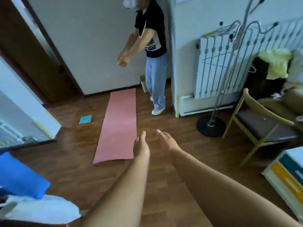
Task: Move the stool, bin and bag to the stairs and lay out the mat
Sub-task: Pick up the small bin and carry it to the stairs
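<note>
A pink mat [118, 126] lies unrolled flat on the wooden floor, running from the near middle toward the far wall. My left hand [141, 146] is stretched out in the air over the mat's near right corner, fingers straight, holding nothing. My right hand [167, 140] reaches out beside it, just right of the mat, also with straight fingers and nothing in it. No stool, bin or bag can be clearly made out; a small pale container [143, 83] stands by the far wall behind another person.
Another person [154, 66] stands at the mat's far right end with both arms held out. A small blue cloth [85, 119] lies left of the mat. A coat stand [211, 123], a wooden chair [260, 126] and a radiator [213, 68] fill the right side. Blue fabric [19, 177] is at the lower left.
</note>
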